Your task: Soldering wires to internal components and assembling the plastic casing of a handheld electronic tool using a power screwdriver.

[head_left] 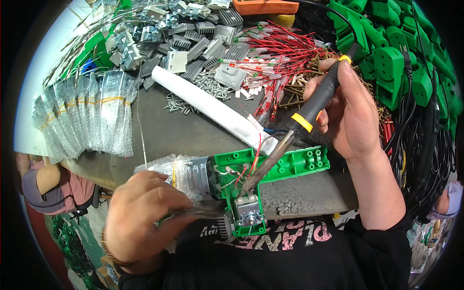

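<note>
My right hand (355, 113) grips a soldering iron (321, 99) with a black handle and yellow rings. Its metal barrel slants down to the left, the tip over wiring inside a green plastic housing (290, 164). Thin red and pale wires (237, 174) run through the housing beside a metal block with a screw (250, 215). At its left end sits a metal cylinder-like part (198, 176), partly in bubble wrap. Just below that part is my left hand (140, 212), smeared by motion; whether its fingers hold anything is unclear.
Behind the housing lies a long white bar (208, 106). Bubble-wrapped parts (87, 116) stand in a row at left. Screws (208, 89), grey finned blocks (193, 63) and red wires (290, 41) are heaped farther back. Green housings (389, 67) and black cables (411, 140) fill the right.
</note>
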A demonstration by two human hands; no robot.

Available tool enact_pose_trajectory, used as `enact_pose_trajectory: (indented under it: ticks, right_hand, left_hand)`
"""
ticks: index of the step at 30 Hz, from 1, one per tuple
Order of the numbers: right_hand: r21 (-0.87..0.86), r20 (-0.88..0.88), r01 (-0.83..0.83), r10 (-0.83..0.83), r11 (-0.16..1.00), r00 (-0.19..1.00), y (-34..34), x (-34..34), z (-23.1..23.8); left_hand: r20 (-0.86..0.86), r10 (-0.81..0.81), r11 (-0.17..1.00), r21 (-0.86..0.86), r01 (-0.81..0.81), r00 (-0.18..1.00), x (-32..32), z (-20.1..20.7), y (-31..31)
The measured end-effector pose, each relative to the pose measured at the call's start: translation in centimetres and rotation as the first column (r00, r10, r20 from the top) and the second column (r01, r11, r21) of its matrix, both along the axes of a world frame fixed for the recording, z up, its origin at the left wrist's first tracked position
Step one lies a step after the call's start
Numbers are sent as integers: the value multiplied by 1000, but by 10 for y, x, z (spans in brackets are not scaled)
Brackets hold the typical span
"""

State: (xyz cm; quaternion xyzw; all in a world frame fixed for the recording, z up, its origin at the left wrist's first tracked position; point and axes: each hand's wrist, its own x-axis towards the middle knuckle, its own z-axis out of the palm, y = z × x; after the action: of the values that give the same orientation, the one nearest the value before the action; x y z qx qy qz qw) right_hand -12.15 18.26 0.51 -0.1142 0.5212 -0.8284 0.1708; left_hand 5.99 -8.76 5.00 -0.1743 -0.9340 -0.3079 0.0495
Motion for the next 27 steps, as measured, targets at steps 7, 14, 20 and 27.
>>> enact_pose_trajectory:
  ticks: [7, 14, 20, 27]
  right_hand:
    - [-1, 26, -17, 17, 1000, 1000, 0, 1, -3]
    - [-2, 5, -14, 14, 1000, 1000, -2, 0, -1]
    - [-2, 2, -18, 18, 1000, 1000, -1, -1, -2]
    - [19, -2, -4, 4, 1000, 1000, -1, 1, -2]
  left_hand:
    - [276, 100, 834, 500, -232, 956, -49, 0, 27]
    - [231, -266, 854, 506, 118, 936, -74, -24, 12]
    - [226, -462, 791, 542, 283, 858, -91, -31, 2]
    - [200, -522, 811, 418, 409, 829, -106, -31, -4]
